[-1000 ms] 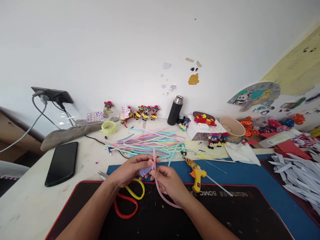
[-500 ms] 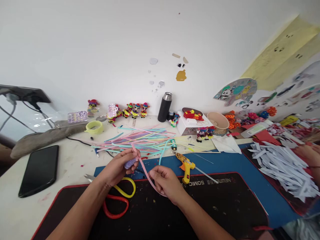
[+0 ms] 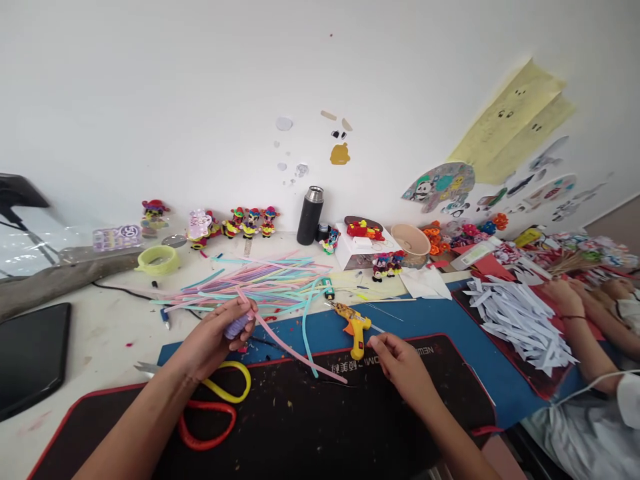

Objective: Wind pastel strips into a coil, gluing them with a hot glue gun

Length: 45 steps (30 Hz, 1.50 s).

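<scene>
My left hand (image 3: 220, 337) is closed around a purple fuzzy coil (image 3: 237, 327) and the upper part of a pink pipe cleaner (image 3: 295, 353), whose free end trails right over the black mat. My right hand (image 3: 400, 363) is just right of a yellow glue gun (image 3: 357, 333), fingers loosely curled, nothing visibly held. A clear glue stick (image 3: 377, 329) runs from the gun's back and passes behind these fingers. Scissors with one yellow and one red handle (image 3: 207, 427) lie under my left forearm. A turquoise pipe cleaner (image 3: 306, 327) curves down between the hands.
Many pastel pipe cleaners (image 3: 255, 280) lie piled behind my hands. Small figurines (image 3: 250, 223) and a black thermos (image 3: 310, 217) stand along the wall. A phone (image 3: 35, 360) is at left. White paper strips (image 3: 520, 327) lie at right, beside a co-worker's hands (image 3: 563, 297).
My right hand has let go of the pink pipe cleaner and moved right to the glue gun. My left hand still holds the coil. The view has turned right.
</scene>
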Each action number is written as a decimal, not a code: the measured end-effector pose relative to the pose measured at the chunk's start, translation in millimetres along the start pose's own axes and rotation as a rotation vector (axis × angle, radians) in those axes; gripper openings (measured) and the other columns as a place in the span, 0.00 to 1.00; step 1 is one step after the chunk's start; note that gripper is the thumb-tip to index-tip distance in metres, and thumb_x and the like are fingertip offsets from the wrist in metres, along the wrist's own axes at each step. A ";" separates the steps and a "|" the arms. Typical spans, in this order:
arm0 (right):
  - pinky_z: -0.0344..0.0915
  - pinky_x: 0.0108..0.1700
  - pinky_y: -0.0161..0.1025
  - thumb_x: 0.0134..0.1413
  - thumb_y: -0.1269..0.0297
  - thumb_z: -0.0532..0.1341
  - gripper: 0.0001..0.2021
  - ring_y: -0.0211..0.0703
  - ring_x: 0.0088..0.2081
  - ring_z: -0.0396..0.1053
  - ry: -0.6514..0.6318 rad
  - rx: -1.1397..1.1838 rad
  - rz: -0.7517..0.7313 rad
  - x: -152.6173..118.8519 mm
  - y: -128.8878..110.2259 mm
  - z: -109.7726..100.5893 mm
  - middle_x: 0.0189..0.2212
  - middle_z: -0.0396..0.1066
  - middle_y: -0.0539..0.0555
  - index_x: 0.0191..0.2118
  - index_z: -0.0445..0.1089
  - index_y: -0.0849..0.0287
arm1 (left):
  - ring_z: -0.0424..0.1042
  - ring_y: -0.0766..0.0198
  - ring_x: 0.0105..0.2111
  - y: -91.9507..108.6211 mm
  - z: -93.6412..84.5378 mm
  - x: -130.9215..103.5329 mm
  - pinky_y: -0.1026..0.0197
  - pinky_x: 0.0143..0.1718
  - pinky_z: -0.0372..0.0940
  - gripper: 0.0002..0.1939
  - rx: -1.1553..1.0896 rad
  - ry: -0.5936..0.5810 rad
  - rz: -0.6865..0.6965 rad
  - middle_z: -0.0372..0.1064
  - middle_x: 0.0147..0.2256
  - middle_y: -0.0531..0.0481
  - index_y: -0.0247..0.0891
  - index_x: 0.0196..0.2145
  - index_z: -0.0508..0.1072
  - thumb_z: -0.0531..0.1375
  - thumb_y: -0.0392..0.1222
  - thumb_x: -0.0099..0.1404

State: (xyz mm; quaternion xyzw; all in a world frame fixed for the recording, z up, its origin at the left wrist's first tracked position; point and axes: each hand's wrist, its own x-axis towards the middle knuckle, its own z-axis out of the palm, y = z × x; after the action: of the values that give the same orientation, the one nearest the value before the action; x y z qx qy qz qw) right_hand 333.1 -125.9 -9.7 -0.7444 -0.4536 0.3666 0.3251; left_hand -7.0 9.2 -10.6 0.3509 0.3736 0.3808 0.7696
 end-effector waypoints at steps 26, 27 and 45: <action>0.47 0.19 0.33 0.56 0.40 0.63 0.23 0.36 0.16 0.58 -0.071 0.182 0.069 24.2 -0.3 26.4 0.18 0.62 0.44 0.29 0.62 0.55 | 0.61 0.69 0.21 -9.8 -0.6 2.5 0.67 0.19 0.55 0.18 0.021 -0.034 0.022 0.67 0.23 0.53 0.37 0.32 0.73 0.71 0.54 0.59; 0.47 0.18 0.32 0.56 0.39 0.63 0.23 0.36 0.15 0.60 -0.110 0.268 0.077 22.0 -3.4 28.6 0.18 0.63 0.45 0.31 0.63 0.56 | 0.61 0.69 0.21 -10.0 -0.5 3.0 0.67 0.20 0.56 0.19 0.008 -0.032 0.025 0.67 0.23 0.52 0.37 0.32 0.73 0.71 0.54 0.59; 0.51 0.13 0.26 0.62 0.52 0.66 0.18 0.32 0.14 0.66 -0.721 0.885 -0.091 69.4 -77.9 85.8 0.23 0.70 0.49 0.31 0.68 0.62 | 0.69 0.64 0.25 -11.1 -8.5 12.9 0.66 0.24 0.64 0.19 -0.125 0.110 0.130 0.68 0.23 0.51 0.35 0.32 0.76 0.74 0.53 0.56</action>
State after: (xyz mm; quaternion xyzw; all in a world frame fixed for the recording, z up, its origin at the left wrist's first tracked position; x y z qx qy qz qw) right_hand 249.1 -20.1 -8.1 -0.3452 -0.3708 0.7378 0.4460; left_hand -5.0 17.1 -27.8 0.3042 0.3672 0.4714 0.7419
